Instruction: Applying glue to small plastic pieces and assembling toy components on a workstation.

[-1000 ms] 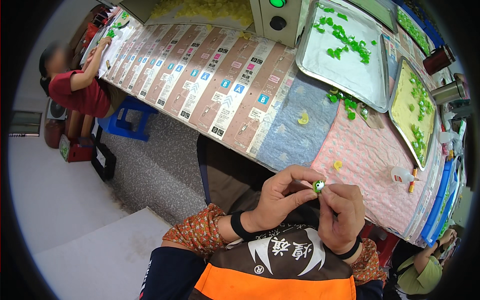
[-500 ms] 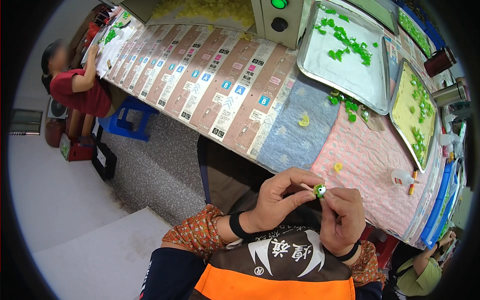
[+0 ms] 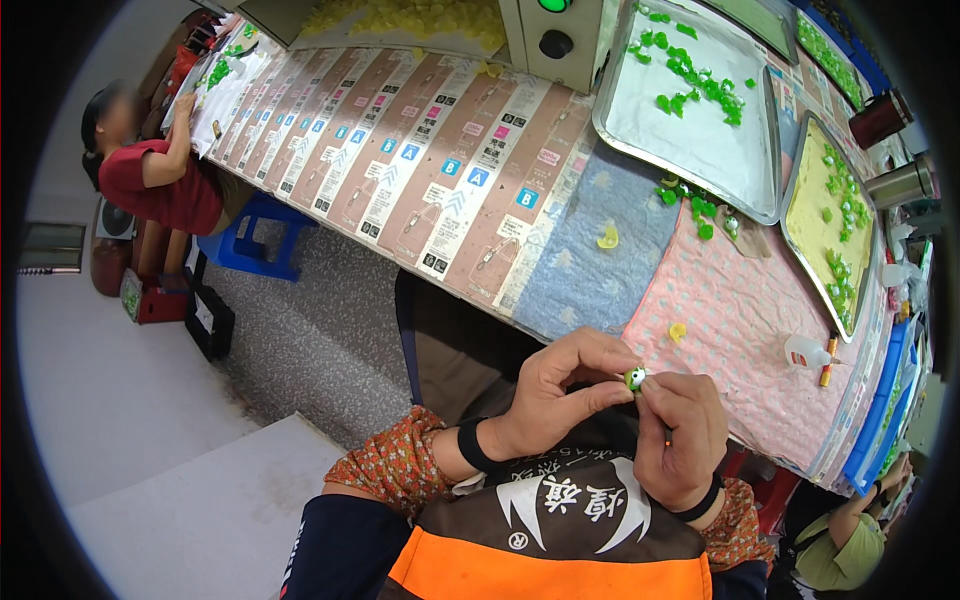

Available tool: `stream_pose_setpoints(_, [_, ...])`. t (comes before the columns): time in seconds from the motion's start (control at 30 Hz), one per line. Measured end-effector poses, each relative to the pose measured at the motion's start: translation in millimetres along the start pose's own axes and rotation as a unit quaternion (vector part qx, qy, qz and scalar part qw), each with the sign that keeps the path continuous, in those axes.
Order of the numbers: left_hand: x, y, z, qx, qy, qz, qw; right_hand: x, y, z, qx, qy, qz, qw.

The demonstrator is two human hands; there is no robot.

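Note:
A small green-and-white figure (image 3: 635,378) with a dark eye spot is held between both hands, above my apron. The thumb and fingers of my left hand (image 3: 560,395) pinch it from the left. From the other side, my right hand (image 3: 684,435) has its thumb and index finger closed against it, and its other fingers are curled in. Fingertips hide part of the figure. Beyond the hands, a small yellow piece (image 3: 677,332) lies on the pink cloth (image 3: 740,330), and another yellow piece (image 3: 608,236) rests on the blue cloth (image 3: 575,270).
Green pieces lie on a white-lined metal tray (image 3: 690,170) and a yellow-lined tray (image 3: 815,200). A small bottle (image 3: 803,351) stands at the right, near a blue tray (image 3: 870,430). A person in red (image 3: 165,180) sits at the far left; another in green (image 3: 845,545) is lower right.
Both hands have shifted slightly left with the figure. The figure is turned a little between the fingers, so its white part faces somewhat differently.

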State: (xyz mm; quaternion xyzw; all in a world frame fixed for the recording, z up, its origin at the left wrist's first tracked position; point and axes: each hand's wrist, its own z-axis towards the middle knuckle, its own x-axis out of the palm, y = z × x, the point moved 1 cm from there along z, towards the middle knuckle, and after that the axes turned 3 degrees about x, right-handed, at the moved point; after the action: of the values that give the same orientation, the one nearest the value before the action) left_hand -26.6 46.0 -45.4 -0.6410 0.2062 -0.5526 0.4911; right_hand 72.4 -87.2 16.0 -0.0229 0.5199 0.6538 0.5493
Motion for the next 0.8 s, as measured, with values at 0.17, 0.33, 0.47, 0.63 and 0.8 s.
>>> stream_pose_setpoints(0.17, [-2.9, 4.7, -1.0, -0.038, -0.013, -0.038, 0.998, 2.9, -4.0, -1.2, 0.011, 0.011, 0.019, 1.0])
stream_pose_setpoints(0.33, [-3.2, -3.9, 0.3, -0.141, -0.026, -0.11, 0.983, 1.9, -3.1, 0.5, 0.014, -0.001, 0.026, 1.0])
stream_pose_setpoints(0.47, [-3.8, -2.2, 0.4, -0.165, -0.034, -0.135, 0.976, 2.3, -4.1, 2.7, 0.002, 0.007, 0.032, 0.999])
stream_pose_setpoints(0.63, [-5.6, 1.7, 2.9, -0.147, -0.012, -0.135, 0.98, 1.9, -3.9, 2.6, 0.002, 0.018, 0.035, 0.999])
stream_pose_setpoints(0.8, [-7.9, 5.4, 1.9, -0.13, 0.019, -0.136, 0.982, 2.2, -3.2, 0.7, -0.015, 0.019, 0.036, 0.999])
